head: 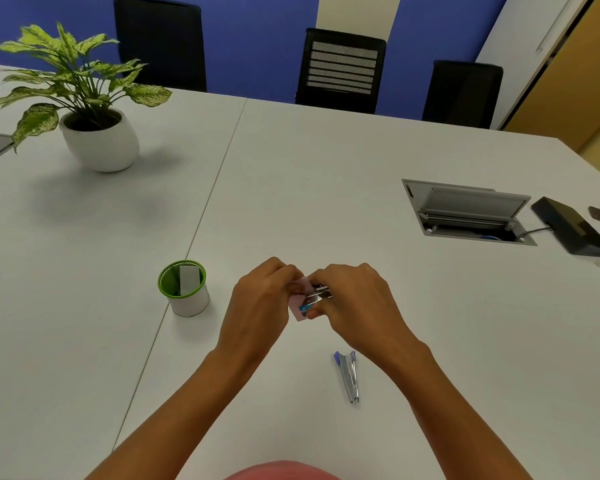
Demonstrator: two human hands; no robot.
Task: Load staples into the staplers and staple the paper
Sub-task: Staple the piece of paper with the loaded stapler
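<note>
Starting at the left, a green-rimmed cup (183, 301) stands on the desk (326, 185) with a pale slip inside it, apart from the hands. The left hand (260, 299) hovers above the desk, its fingers (288, 271) curled and pinching a small pink paper (298, 308) by its left edge. Touching that paper on its right is a small metal stapler (318, 295) with a blue tip, gripped in the curled fingers of the right hand (357, 299). Whether its mouth is already over the paper I cannot tell. To staple well, the left fingers should hold the paper flat and taut, clear of the mouth. The right hand should slide the paper's edge fully in, then squeeze straight and firmly so the staple does not bend. A second stapler (349, 377), blue-ended, lies on the desk nearer the person, untouched.
</note>
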